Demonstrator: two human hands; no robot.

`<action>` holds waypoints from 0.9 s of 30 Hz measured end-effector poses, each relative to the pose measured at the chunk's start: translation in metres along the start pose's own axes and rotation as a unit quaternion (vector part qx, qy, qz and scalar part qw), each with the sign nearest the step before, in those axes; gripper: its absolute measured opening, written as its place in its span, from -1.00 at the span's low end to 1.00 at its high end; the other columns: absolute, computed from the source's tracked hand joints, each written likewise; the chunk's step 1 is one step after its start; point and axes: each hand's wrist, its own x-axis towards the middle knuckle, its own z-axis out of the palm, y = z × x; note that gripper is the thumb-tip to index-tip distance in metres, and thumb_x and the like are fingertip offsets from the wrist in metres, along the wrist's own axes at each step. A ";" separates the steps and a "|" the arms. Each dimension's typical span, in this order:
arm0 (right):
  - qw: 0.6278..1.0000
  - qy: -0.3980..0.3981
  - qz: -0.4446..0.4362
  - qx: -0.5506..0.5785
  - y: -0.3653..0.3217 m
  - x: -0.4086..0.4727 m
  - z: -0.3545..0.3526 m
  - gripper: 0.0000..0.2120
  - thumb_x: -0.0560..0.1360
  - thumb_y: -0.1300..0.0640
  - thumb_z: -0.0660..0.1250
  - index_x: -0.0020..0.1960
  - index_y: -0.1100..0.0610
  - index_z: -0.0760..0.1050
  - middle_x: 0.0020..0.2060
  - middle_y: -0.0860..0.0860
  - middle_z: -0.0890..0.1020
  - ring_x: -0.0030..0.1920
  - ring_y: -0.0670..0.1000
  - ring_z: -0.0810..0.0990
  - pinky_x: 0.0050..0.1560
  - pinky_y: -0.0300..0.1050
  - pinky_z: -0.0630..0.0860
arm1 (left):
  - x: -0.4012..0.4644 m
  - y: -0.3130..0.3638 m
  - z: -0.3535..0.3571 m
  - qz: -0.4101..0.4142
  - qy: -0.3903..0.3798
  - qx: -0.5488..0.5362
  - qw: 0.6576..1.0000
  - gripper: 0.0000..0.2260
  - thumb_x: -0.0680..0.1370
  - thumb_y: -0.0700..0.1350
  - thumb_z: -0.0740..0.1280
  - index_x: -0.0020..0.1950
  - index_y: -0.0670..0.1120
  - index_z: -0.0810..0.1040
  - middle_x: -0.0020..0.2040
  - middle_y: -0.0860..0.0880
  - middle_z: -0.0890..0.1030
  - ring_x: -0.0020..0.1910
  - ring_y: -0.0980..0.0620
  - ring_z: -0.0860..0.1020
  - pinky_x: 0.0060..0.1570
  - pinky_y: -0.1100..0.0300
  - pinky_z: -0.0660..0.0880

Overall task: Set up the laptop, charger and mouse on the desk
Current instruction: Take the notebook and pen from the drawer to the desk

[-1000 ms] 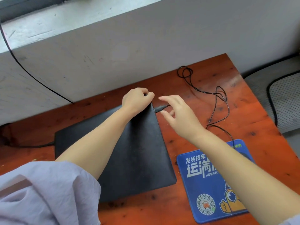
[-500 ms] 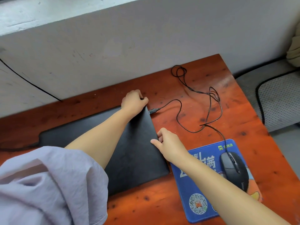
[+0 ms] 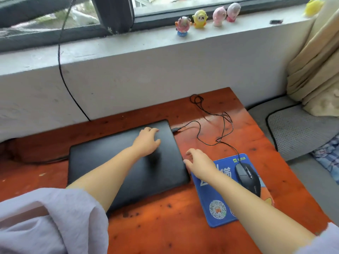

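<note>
A closed black laptop (image 3: 102,162) lies flat on the reddish wooden desk (image 3: 165,226). My left hand (image 3: 147,142) rests palm down on its lid near the far right corner, fingers spread. My right hand (image 3: 199,163) touches the laptop's right edge with loosely open fingers and holds nothing. A black wired mouse (image 3: 247,176) sits on a blue mouse pad (image 3: 218,213) to the right. The mouse's thin cable (image 3: 222,132) loops over the desk, and its USB plug (image 3: 176,129) meets the laptop's right side. A dark charger cable (image 3: 45,160) runs off from the laptop's left edge.
A white wall and windowsill (image 3: 146,43) rise behind the desk, with several small toy figures (image 3: 200,19) on the sill. A black wire (image 3: 62,70) hangs down the wall. A grey cushioned seat (image 3: 297,131) and beige cloth (image 3: 315,61) lie to the right.
My left hand has gone from gripping the laptop's far right corner to lying flat on the lid. My right hand let go of the USB plug and came to the laptop's right edge. The view tilted up.
</note>
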 end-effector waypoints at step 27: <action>0.704 0.275 0.577 0.309 0.216 -0.547 0.281 -0.75 0.52 0.27 0.14 0.10 0.19 0.53 0.09 0.19 0.60 0.09 0.17 0.55 0.03 -0.14 0.40 | -0.353 0.169 0.352 0.296 -0.392 0.214 0.845 -0.71 0.55 -0.20 0.14 0.21 -0.24 0.51 0.23 -0.21 0.56 0.24 -0.18 0.49 0.20 0.12 0.39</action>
